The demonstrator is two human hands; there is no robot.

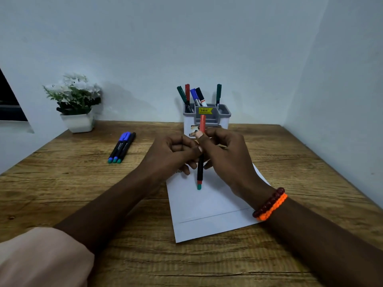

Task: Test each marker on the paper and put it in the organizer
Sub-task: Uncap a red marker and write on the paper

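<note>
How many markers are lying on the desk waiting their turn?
3, side by side on the wooden desk left of the hands: two blue-capped markers and a black-capped marker. Others may be hidden behind the hands.

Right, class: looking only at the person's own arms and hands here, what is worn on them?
The right wrist carries two bracelets side by side: a string of dark red round beads and a bright orange woven band. The left arm has a pale peach sleeve pushed up near the elbow, leaving the forearm bare. No rings or watch show on either hand.
</note>
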